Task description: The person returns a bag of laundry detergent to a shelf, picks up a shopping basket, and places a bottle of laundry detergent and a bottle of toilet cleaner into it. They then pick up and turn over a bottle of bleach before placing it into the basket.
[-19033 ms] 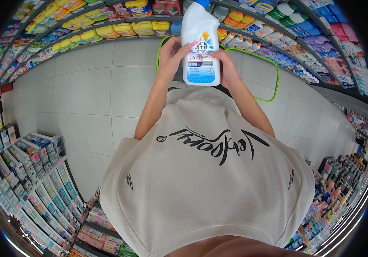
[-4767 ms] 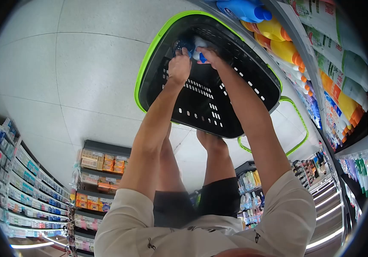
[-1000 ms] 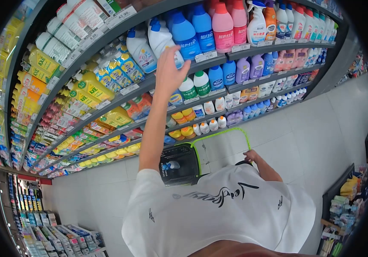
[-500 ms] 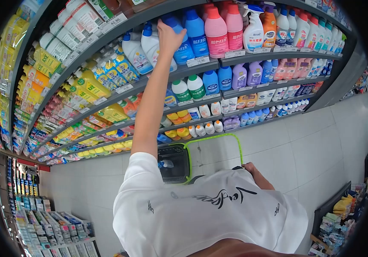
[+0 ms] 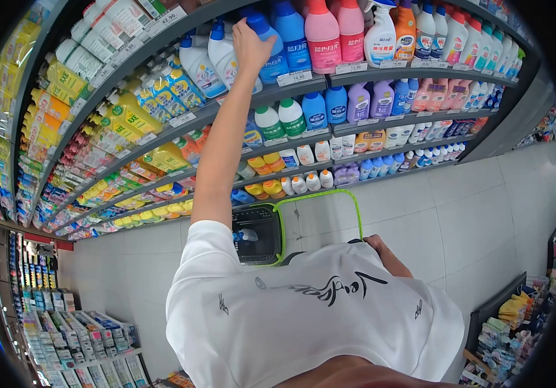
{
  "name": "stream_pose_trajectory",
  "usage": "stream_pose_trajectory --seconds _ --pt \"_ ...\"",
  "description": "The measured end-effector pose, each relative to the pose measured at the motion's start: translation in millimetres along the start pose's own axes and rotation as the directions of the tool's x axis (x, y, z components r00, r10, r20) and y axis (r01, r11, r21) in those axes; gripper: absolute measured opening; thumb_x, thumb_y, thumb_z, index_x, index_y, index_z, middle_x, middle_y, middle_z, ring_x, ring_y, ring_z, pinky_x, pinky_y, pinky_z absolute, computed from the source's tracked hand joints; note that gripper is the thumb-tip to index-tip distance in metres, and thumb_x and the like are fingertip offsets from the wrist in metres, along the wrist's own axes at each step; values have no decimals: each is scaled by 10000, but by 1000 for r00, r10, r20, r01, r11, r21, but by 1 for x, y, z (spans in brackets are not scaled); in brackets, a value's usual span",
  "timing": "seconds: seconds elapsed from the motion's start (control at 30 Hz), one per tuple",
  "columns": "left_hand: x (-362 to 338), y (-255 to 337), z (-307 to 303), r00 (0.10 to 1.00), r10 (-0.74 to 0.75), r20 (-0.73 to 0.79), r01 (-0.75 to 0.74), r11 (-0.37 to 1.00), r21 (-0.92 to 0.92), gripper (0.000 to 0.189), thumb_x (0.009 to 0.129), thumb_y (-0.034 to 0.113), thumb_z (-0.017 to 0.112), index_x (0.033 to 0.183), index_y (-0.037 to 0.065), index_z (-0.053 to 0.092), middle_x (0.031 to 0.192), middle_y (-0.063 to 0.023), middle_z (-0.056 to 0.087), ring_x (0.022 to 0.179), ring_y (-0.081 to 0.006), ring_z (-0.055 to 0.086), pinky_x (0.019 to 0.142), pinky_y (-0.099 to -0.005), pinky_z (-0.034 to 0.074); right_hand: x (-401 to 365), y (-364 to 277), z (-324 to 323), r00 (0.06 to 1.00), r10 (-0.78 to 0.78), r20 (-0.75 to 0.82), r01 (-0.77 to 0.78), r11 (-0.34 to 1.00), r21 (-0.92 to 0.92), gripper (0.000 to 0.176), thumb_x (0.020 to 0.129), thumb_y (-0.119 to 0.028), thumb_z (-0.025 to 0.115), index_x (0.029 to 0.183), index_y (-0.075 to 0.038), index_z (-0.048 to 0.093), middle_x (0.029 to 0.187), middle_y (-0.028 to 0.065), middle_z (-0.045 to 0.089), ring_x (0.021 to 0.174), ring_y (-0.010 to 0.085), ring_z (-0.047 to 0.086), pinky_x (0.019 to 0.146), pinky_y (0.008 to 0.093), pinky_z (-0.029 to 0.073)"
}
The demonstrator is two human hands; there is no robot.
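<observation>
My left hand (image 5: 252, 44) reaches up to the top visible shelf, its fingers and thumb spread round the neck and cap of a blue bottle (image 5: 276, 63). White bottles with blue caps (image 5: 201, 68) stand just left of it, and another blue bottle (image 5: 293, 39) stands to its right. Low at my side, my right hand (image 5: 379, 248) is closed at the end of a green handle (image 5: 357, 210); its fingertips are partly hidden. That handle joins a black basket (image 5: 282, 236) with a green rim, which holds a small white and blue item (image 5: 246, 235).
Curved shelves (image 5: 420, 116) packed with bottles run across the front and down the left. Pink bottles (image 5: 322, 40) and a white spray bottle (image 5: 380, 39) stand to the right. A rack of boxed goods (image 5: 90, 336) is at lower left, more goods (image 5: 514, 310) at lower right.
The shelves and basket appear slightly higher in view. My left hand remains at the same blue bottle, and my right hand remains by the green handle.
</observation>
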State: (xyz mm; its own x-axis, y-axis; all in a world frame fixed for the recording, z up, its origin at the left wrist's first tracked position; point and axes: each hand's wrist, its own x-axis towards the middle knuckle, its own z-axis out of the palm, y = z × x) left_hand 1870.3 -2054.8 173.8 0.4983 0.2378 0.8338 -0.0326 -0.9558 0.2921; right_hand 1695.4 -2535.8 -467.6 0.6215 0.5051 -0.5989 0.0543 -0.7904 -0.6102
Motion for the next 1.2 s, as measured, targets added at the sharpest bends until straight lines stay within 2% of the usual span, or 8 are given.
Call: stream_pose_trajectory --seconds 0.27,0.5,0.6,0.83,0.9,0.93,1.03,1.2 --pt "-14 6 -24 937 -95 335 129 988 -82 820 561 353 843 1151 -70 463 1092 -233 598 999 -351 595 846 -399 476 7 11 9 999 -41 -23 42 998 50 399 735 -330 642 807 61 678 805 231 665 765 299 655 712 383 498" --pt "-32 5 -22 948 -62 312 96 991 -95 754 539 390 848 1079 -36 537 991 -199 650 923 -324 635 786 -394 497 -10 -2 6 1000 -21 -23 23 995 101 398 709 -312 646 792 76 674 811 219 672 748 284 654 670 378 501" --pt "-45 10 -24 977 -77 197 90 995 -54 679 544 377 850 1014 -26 571 930 -173 667 874 -304 650 760 -388 505 -23 -12 2 1000 -16 -26 19 994 107 399 709 -309 641 790 80 673 816 217 672 746 280 654 666 376 502" --pt "-57 42 -83 996 16 -87 -52 901 -431 569 565 274 861 989 15 583 894 -130 667 798 -254 654 718 -348 516 -19 -30 -7 993 -92 -69 91 996 -10 408 761 -319 619 826 80 673 793 193 670 730 275 652 687 373 507" --pt "-60 59 -112 976 -39 -214 -87 832 -547 483 606 217 848 954 8 588 867 -96 660 769 -201 639 704 -317 516 -37 -82 -34 986 169 -3 -160 939 305 396 789 -322 614 856 65 665 784 176 672 718 251 654 659 362 513" --pt "-62 66 -124 976 -51 -212 -74 837 -542 483 606 217 848 954 8 588 867 -96 660 769 -201 639 704 -317 516 -38 -102 -47 993 115 -22 -99 925 368 379 799 -319 612 857 52 656 769 159 669 701 230 649 636 352 510" --pt "-78 79 -156 983 -180 23 110 489 -865 374 645 79 799 932 -26 582 867 -104 650 736 -167 636 698 -298 525 -32 -160 -86 995 -62 -79 95 840 535 327 835 -325 594 939 -17 629 781 72 652 716 163 632 604 299 492" --pt "-121 115 -195 909 -268 321 379 207 -902 352 647 30 768 944 -39 592 872 -120 653 757 -190 651 712 -326 543 -102 -337 -163 905 -390 -172 401 643 652 386 896 -342 549 1070 -1 594 957 85 663 860 163 625 756 298 490"
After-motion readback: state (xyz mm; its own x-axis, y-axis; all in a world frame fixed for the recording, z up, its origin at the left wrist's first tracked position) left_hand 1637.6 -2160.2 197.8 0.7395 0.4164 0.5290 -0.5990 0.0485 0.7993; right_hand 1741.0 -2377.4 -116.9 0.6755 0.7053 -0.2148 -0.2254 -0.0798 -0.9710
